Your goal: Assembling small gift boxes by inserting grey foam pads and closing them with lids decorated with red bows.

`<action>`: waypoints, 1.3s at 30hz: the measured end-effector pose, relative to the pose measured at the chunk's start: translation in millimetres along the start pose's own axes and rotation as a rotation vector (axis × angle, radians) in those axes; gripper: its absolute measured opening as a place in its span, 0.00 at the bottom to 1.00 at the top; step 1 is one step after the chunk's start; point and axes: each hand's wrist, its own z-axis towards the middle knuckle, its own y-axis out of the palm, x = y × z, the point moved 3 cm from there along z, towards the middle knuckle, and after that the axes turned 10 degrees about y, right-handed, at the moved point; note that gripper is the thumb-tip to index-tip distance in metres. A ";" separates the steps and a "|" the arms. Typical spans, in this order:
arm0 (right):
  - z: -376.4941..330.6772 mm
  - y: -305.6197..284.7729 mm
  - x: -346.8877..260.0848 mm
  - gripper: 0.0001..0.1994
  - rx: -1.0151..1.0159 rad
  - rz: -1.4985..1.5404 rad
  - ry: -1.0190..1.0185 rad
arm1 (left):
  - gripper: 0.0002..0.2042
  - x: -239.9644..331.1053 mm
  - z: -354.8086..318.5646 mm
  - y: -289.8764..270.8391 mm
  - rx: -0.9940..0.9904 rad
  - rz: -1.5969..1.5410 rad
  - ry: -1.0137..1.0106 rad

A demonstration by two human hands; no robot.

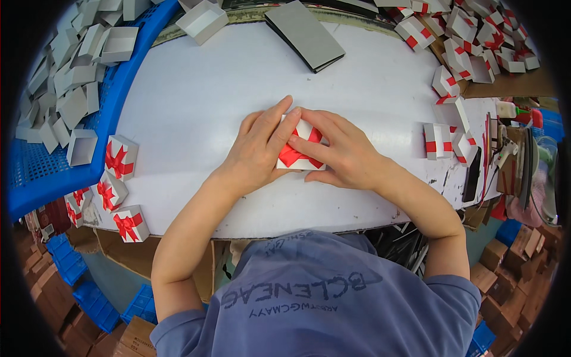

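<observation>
Between my hands, at the middle of the white table, is a small white gift box (pixel 302 162) with a red ribbon bow (pixel 289 156) on top. My left hand (pixel 257 146) grips its left side, fingers pointing away from me. From the right, my right hand (pixel 339 146) holds the box, one finger lying across the ribbon and the thumb near its front edge. My fingers hide part of the lid and the box's left side. Several finished-looking boxes with red bows (pixel 121 157) stand along the table's left edge.
A blue basket (pixel 113 110) of plain white box parts (pixel 71 107) stands at the left. A grey flat board (pixel 306 35) lies at the back. Ribbon-banded lids (pixel 438 141) sit on the right, with a carton of more (pixel 511 86) behind. A dark phone-like slab (pixel 473 175) lies at the right edge.
</observation>
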 end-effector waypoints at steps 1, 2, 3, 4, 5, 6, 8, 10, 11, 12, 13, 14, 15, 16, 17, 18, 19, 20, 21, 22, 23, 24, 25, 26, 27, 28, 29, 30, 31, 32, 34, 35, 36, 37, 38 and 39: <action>1.0 2.6 2.7 0.29 -0.015 0.006 -0.001 | 0.44 -3.2 -2.8 2.4 0.014 -0.077 0.002; 1.6 4.4 4.2 0.29 -0.030 0.012 -0.001 | 0.45 -5.6 -6.0 4.7 0.027 -0.154 0.003; 3.6 0.7 4.7 0.29 -0.031 0.015 -0.007 | 0.45 -7.2 -9.7 5.0 0.028 -0.149 0.000; 5.2 -8.6 6.8 0.28 -0.007 0.169 0.033 | 0.46 -9.2 -13.9 4.5 0.070 -0.173 -0.041; 6.1 -14.1 9.7 0.27 0.016 0.324 0.073 | 0.48 -11.8 -18.0 4.7 0.112 -0.198 -0.082; 6.0 -14.6 12.8 0.27 0.014 0.327 0.073 | 0.48 -12.8 -21.7 7.8 0.111 -0.197 -0.086; 7.2 -15.4 22.5 0.26 0.084 0.210 0.174 | 0.49 -17.6 -29.4 11.8 0.308 -0.484 -0.156; 14.7 -4.7 14.5 0.26 0.017 0.189 0.108 | 0.49 -20.1 -27.7 15.3 0.309 -0.526 -0.139; 18.0 1.7 7.4 0.25 -0.050 0.169 0.043 | 0.49 -21.2 -26.7 16.0 0.310 -0.568 -0.124; 19.4 -0.8 -4.0 0.25 -0.103 0.138 0.018 | 0.49 -22.5 -23.9 12.4 0.312 -0.571 -0.127; 14.5 -0.1 -4.8 0.25 -0.106 0.140 0.027 | 0.49 -21.1 -17.2 7.3 0.159 -0.397 -0.075; 8.1 1.1 -5.2 0.26 -0.112 0.043 -0.014 | 0.48 -18.7 -13.2 4.6 0.007 -0.222 -0.023; 4.9 1.8 -4.5 0.27 -0.114 -0.057 -0.065 | 0.48 -17.3 -9.3 2.3 0.008 -0.222 -0.022; 1.4 7.1 -3.2 0.27 -0.115 -0.059 -0.065 | 0.48 -14.0 -6.1 2.4 -0.044 -0.169 -0.014; -2.8 14.5 -0.7 0.30 -0.090 -0.091 -0.037 | 0.48 -11.0 -4.2 1.7 -0.096 -0.115 -0.007; -3.3 16.3 -1.0 0.34 -0.064 -0.124 -0.008 | 0.48 -8.7 -3.3 -1.8 -0.096 -0.116 -0.005; -3.1 14.6 -2.1 0.34 -0.062 -0.125 -0.007 | 0.47 -7.0 -3.6 -5.2 -0.128 -0.076 -0.035; -1.3 12.0 -3.8 0.36 -0.112 -0.087 0.003 | 0.46 -4.5 -4.5 -9.8 -0.161 -0.035 -0.066; 1.0 9.0 -5.0 0.38 -0.159 -0.046 0.014 | 0.46 0.0 -6.6 -16.4 -0.163 -0.033 -0.065; 7.1 4.9 0.0 0.38 -0.155 -0.040 0.010 | 0.47 2.1 -12.1 -24.0 -0.254 0.062 -0.134; 17.0 -1.9 12.5 0.37 -0.135 -0.005 0.015 | 0.48 4.4 -16.6 -33.7 -0.344 0.157 -0.203; 27.6 -10.4 28.4 0.36 -0.114 0.022 0.027 | 0.48 9.6 -13.9 -49.4 -0.346 0.158 -0.196; 40.8 -23.7 50.0 0.34 -0.019 -0.110 0.029 | 0.45 11.3 -7.7 -65.9 -0.458 0.307 -0.278; 53.6 -33.4 69.3 0.32 0.072 -0.236 0.025 | 0.42 12.8 -3.6 -77.3 -0.569 0.461 -0.369; 59.8 -34.9 86.2 0.32 0.074 -0.249 0.036 | 0.42 10.1 9.9 -76.1 -0.565 0.455 -0.353; 69.9 -29.2 101.1 0.30 0.055 -0.312 0.100 | 0.36 5.7 32.0 -76.6 -0.390 0.346 -0.266; 76.3 -27.3 108.9 0.28 0.037 -0.383 0.168 | 0.30 -3.3 55.1 -73.7 -0.212 0.233 -0.171; 82.0 -26.9 103.1 0.28 0.042 -0.381 0.164 | 0.28 -20.1 71.1 -58.2 -0.164 0.258 -0.115; 87.2 -24.7 96.4 0.28 -0.050 -0.421 0.196 | 0.26 -42.6 81.5 -37.7 -0.117 0.287 -0.063; 87.9 -20.5 88.8 0.28 -0.145 -0.456 0.229 | 0.26 -67.5 82.9 -19.4 -0.194 0.435 -0.053; 64.5 -18.6 71.3 0.28 -0.163 -0.474 0.209 | 0.25 -94.9 85.8 -2.1 -0.270 0.583 -0.037; 49.8 -20.0 67.0 0.29 -0.181 -0.502 0.199 | 0.25 -103.0 90.8 1.1 -0.288 0.601 -0.072; 36.1 -19.5 67.4 0.29 -0.174 -0.507 0.206 | 0.25 -108.9 94.3 3.0 -0.309 0.619 -0.105; 18.2 -24.3 71.1 0.30 -0.037 -0.524 0.257 | 0.25 -106.4 101.9 1.9 -0.308 0.610 -0.094; 6.2 -29.2 74.1 0.31 0.101 -0.540 0.303 | 0.26 -105.9 107.3 -2.7 -0.315 0.497 -0.089; -1.0 -31.5 75.8 0.31 0.104 -0.545 0.312 | 0.28 -105.2 110.7 -6.6 -0.322 0.385 -0.081</action>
